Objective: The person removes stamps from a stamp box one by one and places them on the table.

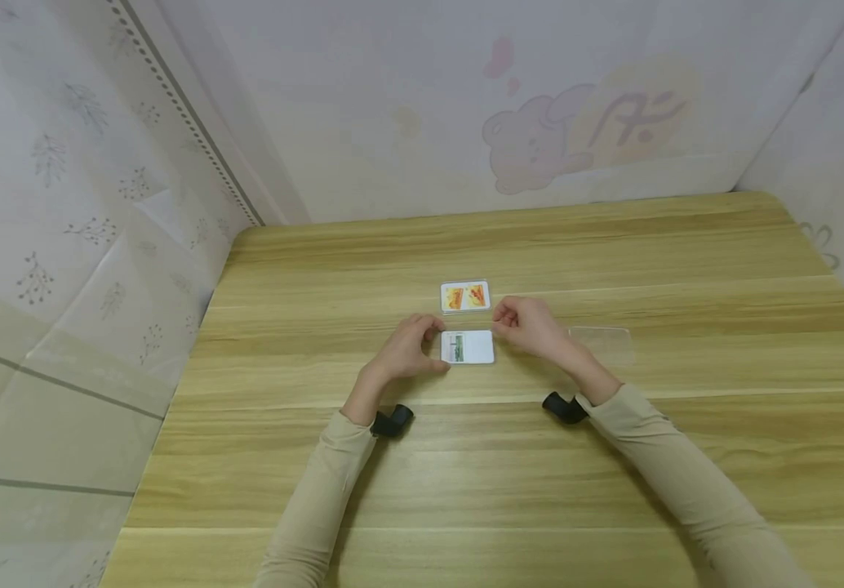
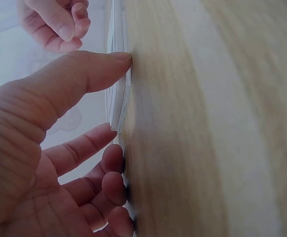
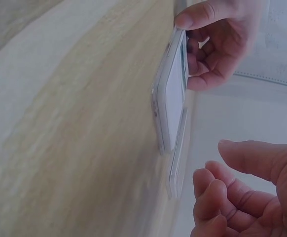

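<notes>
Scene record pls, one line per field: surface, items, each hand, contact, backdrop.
surface: wood-grain table
item_near: white card stack, green picture on its left part
item_far: orange-picture card, lying just beyond the stack
item_right: clear plastic piece, beside the right wrist
left_hand: left hand, thumb and finger gripping the stack's left end
right_hand: right hand, fingers loosely curled, holding nothing, near the stack's right end
contact: left hand only
backdrop: pale covering with bear drawing

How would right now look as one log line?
left grip: holds green-picture case; right grip: empty, beside that case; orange-picture case: lies beyond it; clear plastic piece: lies right of it
</notes>
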Demonstrator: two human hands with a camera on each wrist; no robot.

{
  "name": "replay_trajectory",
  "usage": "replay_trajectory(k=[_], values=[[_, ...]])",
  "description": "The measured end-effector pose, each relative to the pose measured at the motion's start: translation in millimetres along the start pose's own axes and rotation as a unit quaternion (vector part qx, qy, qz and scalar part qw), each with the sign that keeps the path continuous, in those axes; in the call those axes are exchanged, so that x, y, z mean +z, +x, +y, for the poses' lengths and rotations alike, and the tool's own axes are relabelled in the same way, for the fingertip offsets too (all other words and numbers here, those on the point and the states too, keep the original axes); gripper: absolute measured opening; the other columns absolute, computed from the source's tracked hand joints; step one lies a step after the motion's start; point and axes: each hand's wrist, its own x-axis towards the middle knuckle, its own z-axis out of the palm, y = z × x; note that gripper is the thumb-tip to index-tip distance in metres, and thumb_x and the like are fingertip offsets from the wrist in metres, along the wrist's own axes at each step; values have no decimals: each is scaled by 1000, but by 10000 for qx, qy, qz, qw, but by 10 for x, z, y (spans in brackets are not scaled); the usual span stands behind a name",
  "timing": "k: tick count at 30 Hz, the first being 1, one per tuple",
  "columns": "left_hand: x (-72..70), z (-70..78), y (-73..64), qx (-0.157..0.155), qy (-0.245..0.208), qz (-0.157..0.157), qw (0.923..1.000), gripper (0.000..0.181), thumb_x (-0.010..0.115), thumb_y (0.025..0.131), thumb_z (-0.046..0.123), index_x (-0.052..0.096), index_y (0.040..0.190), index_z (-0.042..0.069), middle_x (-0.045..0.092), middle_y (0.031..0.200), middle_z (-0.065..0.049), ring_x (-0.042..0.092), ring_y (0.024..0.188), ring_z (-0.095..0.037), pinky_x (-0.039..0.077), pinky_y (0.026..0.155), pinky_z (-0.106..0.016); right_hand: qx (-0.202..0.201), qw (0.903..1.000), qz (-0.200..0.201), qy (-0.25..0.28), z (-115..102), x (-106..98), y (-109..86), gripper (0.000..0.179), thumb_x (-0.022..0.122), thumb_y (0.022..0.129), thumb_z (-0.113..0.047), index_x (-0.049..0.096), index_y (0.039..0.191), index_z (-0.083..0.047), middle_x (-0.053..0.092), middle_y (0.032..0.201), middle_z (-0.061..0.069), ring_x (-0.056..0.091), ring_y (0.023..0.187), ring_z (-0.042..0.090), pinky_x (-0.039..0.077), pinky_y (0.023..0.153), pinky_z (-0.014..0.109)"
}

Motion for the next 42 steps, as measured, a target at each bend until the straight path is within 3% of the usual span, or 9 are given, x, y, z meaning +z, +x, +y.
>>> replay_trajectory(k=[28,42], values=[[-16,-22,24,117,29,21,9999,53,82,67,13,57,112,0,53,96,-10,47,93,-24,40,81,-35,-227,9997,-85,-60,-160,90,119,8,66,83,-3,62,84,3,59,72,8,52,66,17,42,59,24],[-2,-21,3,54,43,-7,10000,54,82,68,14,56,114,0,55,100,-11,48,96,-25,41,84,-36,-291,9986,-392,-182,-237,195,180,11,67,82,-5,65,88,4,59,72,6,53,65,15,42,59,23]])
